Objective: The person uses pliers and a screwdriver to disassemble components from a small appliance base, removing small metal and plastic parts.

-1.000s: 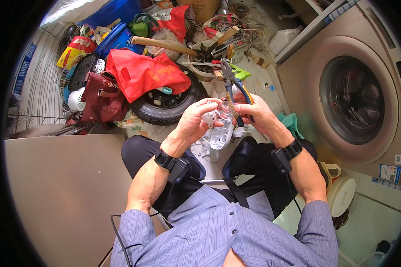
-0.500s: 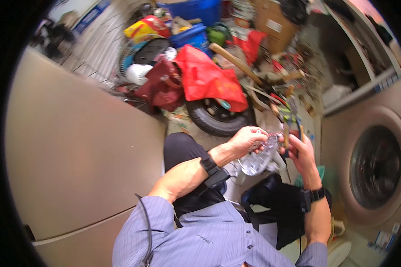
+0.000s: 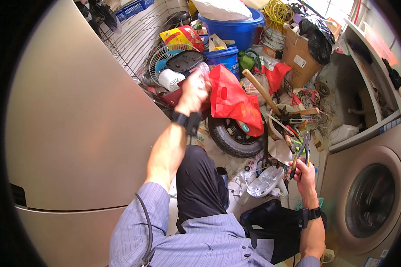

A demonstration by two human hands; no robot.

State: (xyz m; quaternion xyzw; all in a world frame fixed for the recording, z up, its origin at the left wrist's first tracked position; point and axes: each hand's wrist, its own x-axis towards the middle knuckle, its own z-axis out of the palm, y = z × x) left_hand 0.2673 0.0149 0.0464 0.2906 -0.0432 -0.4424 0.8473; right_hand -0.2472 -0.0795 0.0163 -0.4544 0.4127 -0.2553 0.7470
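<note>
My left hand [image 3: 195, 91] is stretched out over the dark red bag [image 3: 170, 97], beside the red plastic bag [image 3: 231, 98]. Motion smears its fingers, and a pale, see-through blur at their tips cannot be made out. On the right, my right hand [image 3: 304, 174] grips a pair of pliers [image 3: 305, 144] by the handles, jaws pointing up and away from me. A clear and white plastic housing [image 3: 265, 181] lies on the floor between my knees and the tyre, touched by neither hand.
A black-tyred wheel [image 3: 234, 144] lies under the red bag. Behind are a fan [image 3: 158, 62], blue tubs [image 3: 249, 31] and a cardboard box [image 3: 297, 58]. A wooden-handled tool [image 3: 260, 89] leans from a tool bucket. The refrigerator [image 3: 75, 124] and washing machine [image 3: 367, 196] flank me.
My left hand has left the plastic housing and swung forward and left to the dark red bag. My right hand has shifted slightly right and down, still with the pliers. The view has tilted.
</note>
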